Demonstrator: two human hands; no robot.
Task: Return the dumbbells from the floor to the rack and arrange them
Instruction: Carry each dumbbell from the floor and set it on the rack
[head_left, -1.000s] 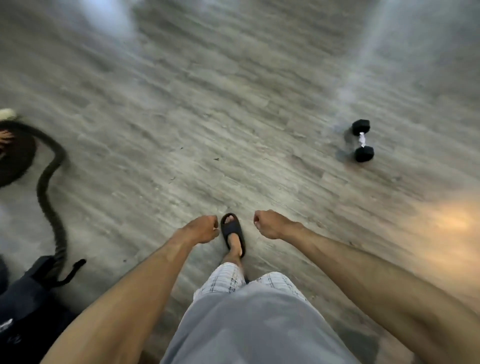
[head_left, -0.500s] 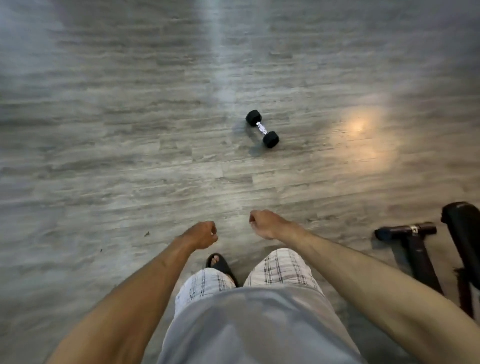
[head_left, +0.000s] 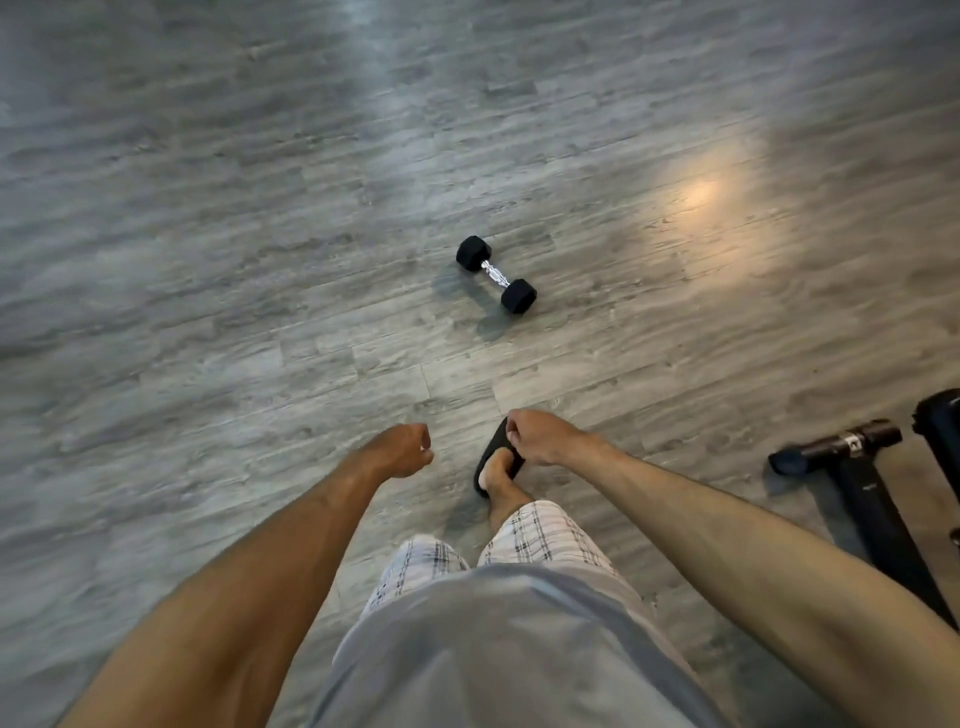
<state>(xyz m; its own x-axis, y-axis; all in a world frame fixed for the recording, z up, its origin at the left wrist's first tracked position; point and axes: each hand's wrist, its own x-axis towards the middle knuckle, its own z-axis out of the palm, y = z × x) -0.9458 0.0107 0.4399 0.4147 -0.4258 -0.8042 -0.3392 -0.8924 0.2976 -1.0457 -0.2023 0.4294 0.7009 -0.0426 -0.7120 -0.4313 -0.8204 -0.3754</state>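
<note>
A small black hex dumbbell (head_left: 496, 274) with a chrome handle lies alone on the grey wood-look floor (head_left: 260, 260), slanted from upper left to lower right. It is ahead of me, a step or two beyond my hands. My left hand (head_left: 402, 449) and my right hand (head_left: 540, 436) hang in front of my waist, fingers loosely curled, holding nothing. No rack is in view.
A black metal foot of gym equipment (head_left: 852, 467) juts in at the right edge, with a black padded part (head_left: 940, 426) beside it. My right foot in a black slipper (head_left: 493, 457) is stepping forward under my right hand.
The view swung right and I walked closer, so the dumbbell moved from the right to the centre and looks bigger. The rope at left left the view and black equipment appeared at right.
</note>
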